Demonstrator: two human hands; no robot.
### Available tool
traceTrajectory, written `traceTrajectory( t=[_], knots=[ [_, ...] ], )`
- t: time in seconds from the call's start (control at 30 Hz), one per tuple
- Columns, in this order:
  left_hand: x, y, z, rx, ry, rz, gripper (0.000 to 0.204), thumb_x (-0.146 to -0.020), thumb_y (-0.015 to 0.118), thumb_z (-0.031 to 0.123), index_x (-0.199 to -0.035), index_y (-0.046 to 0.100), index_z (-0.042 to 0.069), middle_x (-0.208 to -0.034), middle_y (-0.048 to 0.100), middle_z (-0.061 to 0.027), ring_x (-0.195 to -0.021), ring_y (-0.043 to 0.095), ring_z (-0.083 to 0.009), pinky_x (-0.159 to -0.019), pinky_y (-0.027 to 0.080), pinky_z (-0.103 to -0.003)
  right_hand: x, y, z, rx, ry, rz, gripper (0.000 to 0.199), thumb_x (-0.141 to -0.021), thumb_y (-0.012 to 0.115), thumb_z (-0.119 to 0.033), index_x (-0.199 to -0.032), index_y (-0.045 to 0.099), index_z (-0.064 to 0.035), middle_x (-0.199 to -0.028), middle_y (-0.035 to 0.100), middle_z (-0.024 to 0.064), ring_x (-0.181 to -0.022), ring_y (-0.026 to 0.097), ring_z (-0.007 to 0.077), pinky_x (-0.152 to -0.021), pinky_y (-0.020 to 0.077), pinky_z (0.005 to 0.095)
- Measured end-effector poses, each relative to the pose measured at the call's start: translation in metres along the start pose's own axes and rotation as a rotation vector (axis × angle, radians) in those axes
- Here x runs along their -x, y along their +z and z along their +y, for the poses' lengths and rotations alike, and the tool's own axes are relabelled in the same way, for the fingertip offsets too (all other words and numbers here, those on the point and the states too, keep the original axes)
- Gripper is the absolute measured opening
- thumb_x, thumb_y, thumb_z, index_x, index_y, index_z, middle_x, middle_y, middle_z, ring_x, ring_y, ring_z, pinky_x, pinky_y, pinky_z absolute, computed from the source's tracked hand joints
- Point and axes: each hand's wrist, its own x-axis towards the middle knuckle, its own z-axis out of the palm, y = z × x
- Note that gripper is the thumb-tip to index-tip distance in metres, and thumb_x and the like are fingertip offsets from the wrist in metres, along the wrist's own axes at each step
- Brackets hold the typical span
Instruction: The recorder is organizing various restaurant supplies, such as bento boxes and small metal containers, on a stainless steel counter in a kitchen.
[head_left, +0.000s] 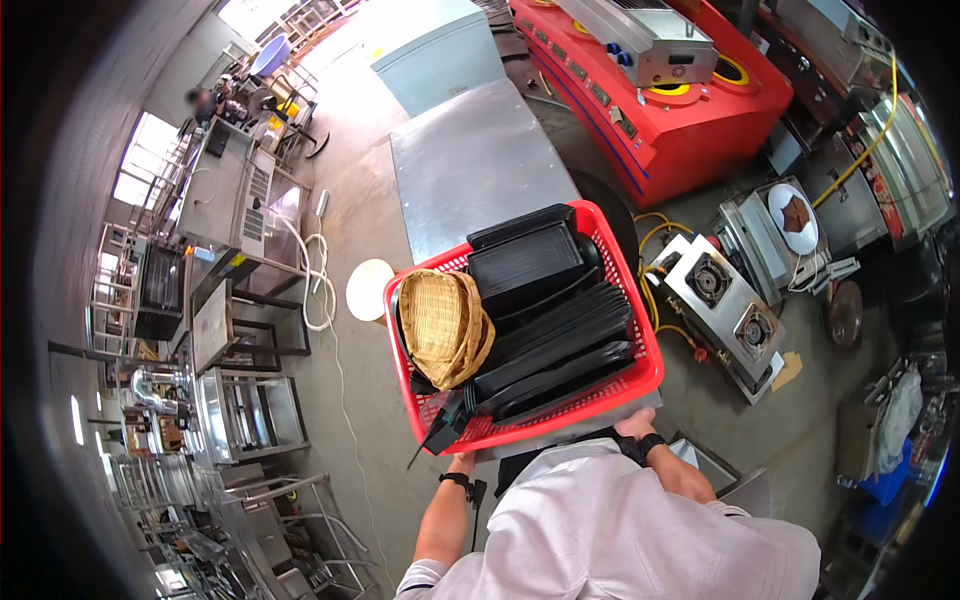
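A red plastic basket (652, 375) sits on a steel-topped table (470, 165) right in front of me. Packed inside are black plastic trays (528, 262), some stacked flat and several standing on edge. Woven bamboo baskets (432, 315) are nested at its left side, above a small black object with a cord (452, 420). My right hand (637, 423) grips the steel table's near right corner, below the basket; some fingers are hidden. Beneath the basket's near left corner is my left hand (462, 463), its fingers out of sight. Both wrists wear black bands.
A red stove counter (660, 125) stands at the far right, with a two-burner gas stove (735, 305) and yellow hose nearer. A pale chest (435, 55) is beyond the table. White cable (325, 260) crosses the floor left, near steel benches (235, 195). A person (220, 105) is far left.
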Motion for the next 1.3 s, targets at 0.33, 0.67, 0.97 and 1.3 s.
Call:
traceTrajectory(
  t=[0.33,0.67,0.97,1.3],
  knots=[
    [0.005,-0.001,-0.016,-0.124,0.052,-0.014,0.038,-0.108,0.058,0.030,-0.136,0.066,0.007,-0.143,0.067,-0.0087,-0.134,0.059,-0.0279,-0.117,0.045,-0.044,0.025,0.009,-0.039,-0.497,0.137,0.117,0.033,-0.100,0.049,-0.017,-0.125,0.063,-0.0009,-0.131,0.066,0.0082,-0.115,0.062,0.0278,-0.108,0.0489,0.0356],
    [0.018,0.000,-0.009,-0.496,0.166,-0.033,0.037,-0.108,0.057,0.029,-0.136,0.067,0.008,-0.145,0.066,-0.0080,-0.137,0.058,-0.0285,-0.117,0.044,-0.045,0.008,0.008,-0.032,-0.565,0.181,0.276,0.046,-0.100,0.034,-0.036,-0.108,0.071,-0.0093,-0.119,0.073,0.0067,-0.107,0.065,0.0323,-0.096,0.0526,0.0397],
    [0.015,-0.008,-0.033,-0.946,0.154,-0.158,0.036,-0.109,0.054,0.026,-0.141,0.066,0.015,-0.146,0.067,-0.0090,-0.137,0.060,-0.0245,-0.117,0.047,-0.043,-0.054,-0.037,0.007,-0.397,-0.049,0.044,0.062,-0.102,0.037,-0.045,-0.149,0.061,-0.0132,-0.160,0.054,0.0096,-0.142,0.053,0.0318,-0.121,0.0404,0.0487],
    [-0.005,-0.069,0.035,-0.233,0.005,-0.006,0.068,-0.115,0.037,0.059,-0.146,0.059,0.003,-0.124,0.072,-0.0166,-0.121,0.067,-0.0335,-0.107,0.053,-0.042,0.053,-0.024,-0.031,-0.455,0.092,0.299,0.080,-0.101,0.033,-0.057,-0.166,0.037,-0.0099,-0.174,0.039,0.0098,-0.158,0.038,0.0324,-0.129,0.0229,0.0537]
  ],
)
